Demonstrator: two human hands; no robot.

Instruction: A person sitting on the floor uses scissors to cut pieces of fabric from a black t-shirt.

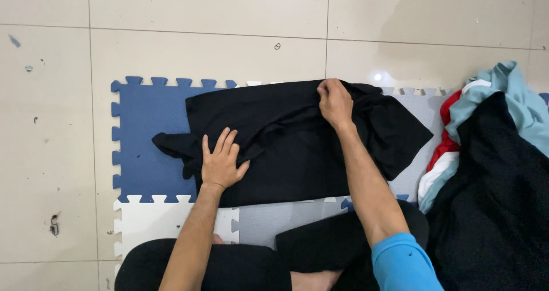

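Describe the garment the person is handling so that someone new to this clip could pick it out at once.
On the tiled floor lies a foam puzzle mat of blue, white and grey tiles. Spread across its middle is the black T-shirt, pressed flat by the left hand and pinched at its far edge by the right hand. Unlike the heaped clothes pile beside it, it lies alone and flat.

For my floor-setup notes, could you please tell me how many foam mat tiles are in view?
4: a blue tile at left, a white tile in front of it, a grey tile at right, another grey tile near the knees. The black garment may hide more.
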